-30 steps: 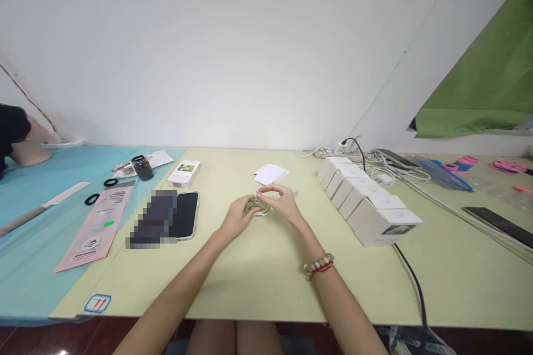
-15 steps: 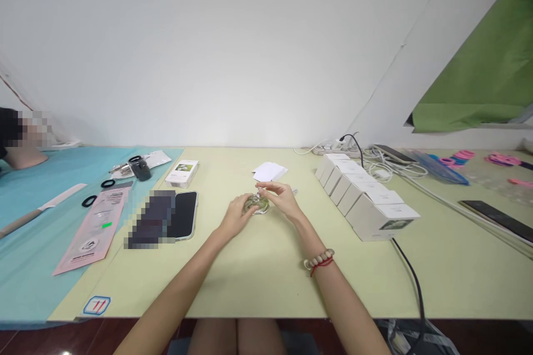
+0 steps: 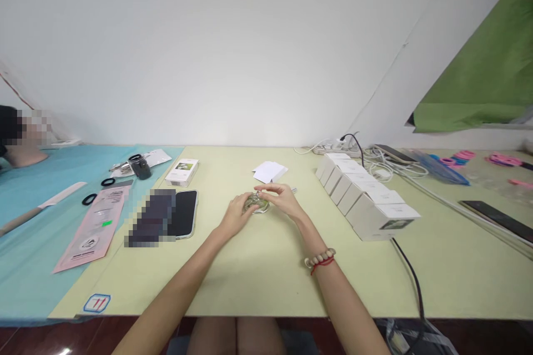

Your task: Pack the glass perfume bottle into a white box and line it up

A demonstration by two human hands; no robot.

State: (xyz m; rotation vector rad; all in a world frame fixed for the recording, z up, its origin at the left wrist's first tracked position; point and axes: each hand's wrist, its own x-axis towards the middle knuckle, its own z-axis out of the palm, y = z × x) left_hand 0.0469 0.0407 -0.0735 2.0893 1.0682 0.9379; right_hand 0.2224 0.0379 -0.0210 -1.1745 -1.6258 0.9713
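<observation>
A small, round, see-through object [image 3: 260,203] with a shiny rim lies on the table in front of me; its exact kind is hard to make out. My left hand [image 3: 238,214] is curled round its left side, thumb along the near edge. From the right, my right hand [image 3: 280,199] pinches a tiny part at the object's far edge between thumb and fingers. Just beyond the hands is a folded piece of white card [image 3: 270,171]. A thin pale item [image 3: 293,190] shows partly beside my right hand.
To the right stands a row of white boxes [image 3: 366,194], with cables [image 3: 381,169] behind. A phone [image 3: 185,213] and a small white box [image 3: 182,172] lie left. Farther left are a pink packet [image 3: 95,227], a dark jar [image 3: 139,166], a knife [image 3: 45,205] and another person [image 3: 25,147].
My right hand's fingers have shifted very slightly over the object's far edge. My left hand stays around it, and the things on the table have not moved.
</observation>
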